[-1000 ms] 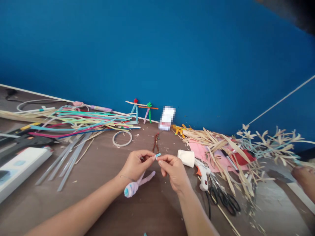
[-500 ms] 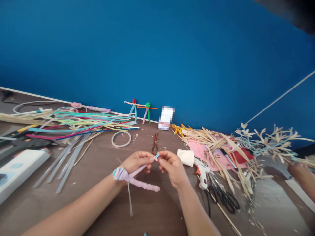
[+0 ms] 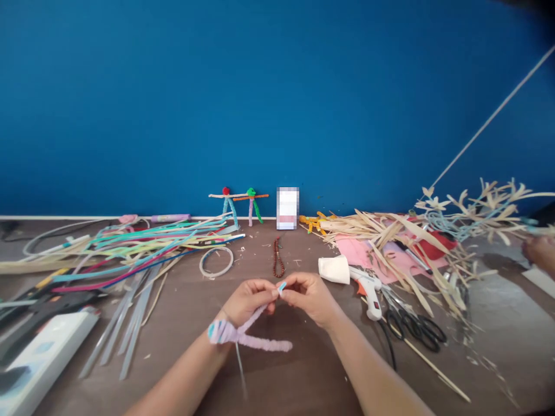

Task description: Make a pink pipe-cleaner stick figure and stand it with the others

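The left hand (image 3: 251, 301) has its thumb and forefinger brought together in a pinch, and the right hand (image 3: 310, 296) does likewise, so that the fingertips of both almost meet. Between them is a small light blue and pale tip (image 3: 281, 286); which fingers grip it more firmly, I cannot tell. A lilac fuzzy piece (image 3: 240, 335) is near the left wrist: its wound, bluish end is over the wrist, one limb goes up behind the left fingers, and the other points to the right, free. Thin threads (image 3: 241, 370) hang below it.

Just beyond the hands, a string of brown beads (image 3: 276, 257) lies on the worktop (image 3: 186, 312). To the left are a pale ring (image 3: 217, 275), clear sticks (image 3: 141, 320) and many coloured strips (image 3: 151, 242). To the right are a white cup-like object (image 3: 333, 270), a glue gun (image 3: 370, 292) and black-handled scissors (image 3: 416, 330). Farther away, two small fuzzy figures (image 3: 252, 199) stand by the blue wall (image 3: 277, 115). At the far right, another person's hand (image 3: 537, 254) is partly visible.
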A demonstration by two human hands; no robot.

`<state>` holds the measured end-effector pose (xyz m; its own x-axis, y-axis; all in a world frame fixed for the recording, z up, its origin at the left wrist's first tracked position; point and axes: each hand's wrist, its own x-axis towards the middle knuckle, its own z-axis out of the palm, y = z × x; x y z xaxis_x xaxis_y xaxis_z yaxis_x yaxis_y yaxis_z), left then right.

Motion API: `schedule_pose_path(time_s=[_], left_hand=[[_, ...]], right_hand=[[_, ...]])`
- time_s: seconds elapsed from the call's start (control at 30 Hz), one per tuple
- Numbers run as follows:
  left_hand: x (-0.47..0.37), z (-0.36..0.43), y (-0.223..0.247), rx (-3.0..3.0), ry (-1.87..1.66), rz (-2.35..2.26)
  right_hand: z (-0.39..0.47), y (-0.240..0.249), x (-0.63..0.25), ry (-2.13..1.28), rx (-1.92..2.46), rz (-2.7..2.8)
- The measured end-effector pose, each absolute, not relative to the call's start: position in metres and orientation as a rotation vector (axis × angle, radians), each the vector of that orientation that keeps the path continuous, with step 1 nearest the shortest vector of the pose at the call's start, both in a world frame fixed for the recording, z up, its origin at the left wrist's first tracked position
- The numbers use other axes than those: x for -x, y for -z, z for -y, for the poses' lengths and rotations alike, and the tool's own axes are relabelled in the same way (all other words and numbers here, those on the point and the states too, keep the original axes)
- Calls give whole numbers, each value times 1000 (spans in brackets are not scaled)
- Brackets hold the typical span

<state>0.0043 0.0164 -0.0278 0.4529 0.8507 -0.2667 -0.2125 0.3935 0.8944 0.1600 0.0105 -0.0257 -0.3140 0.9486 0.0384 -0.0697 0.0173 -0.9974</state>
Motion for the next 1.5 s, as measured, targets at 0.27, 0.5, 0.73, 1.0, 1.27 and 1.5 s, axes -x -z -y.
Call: schedule_pose_path(time_s=[0.27, 0.5, 0.73, 1.0, 1.27, 1.5], left_hand=[[-14, -3, 18, -1291, -1084, -1125], [-13, 5, 20, -1689, -1130, -1272], [-12, 7, 17, -1893, -1141, -1331], [-10, -8, 18, -1308, -1029, -1201], [-13, -9, 28, -1199, -994, -1077], [-11, -12, 32, -1096, -906, -969]], right_hand=[[-10, 29, -153, -1469, 961, 1257], [-8, 30, -150, -1522, 912, 1167], [-4, 25, -147, -1529, 936, 1089], [-7, 25, -150, -1597, 917, 1098], [-7, 24, -149, -1520, 1022, 1204], [-8, 24, -155, -1615, 1017, 1284]])
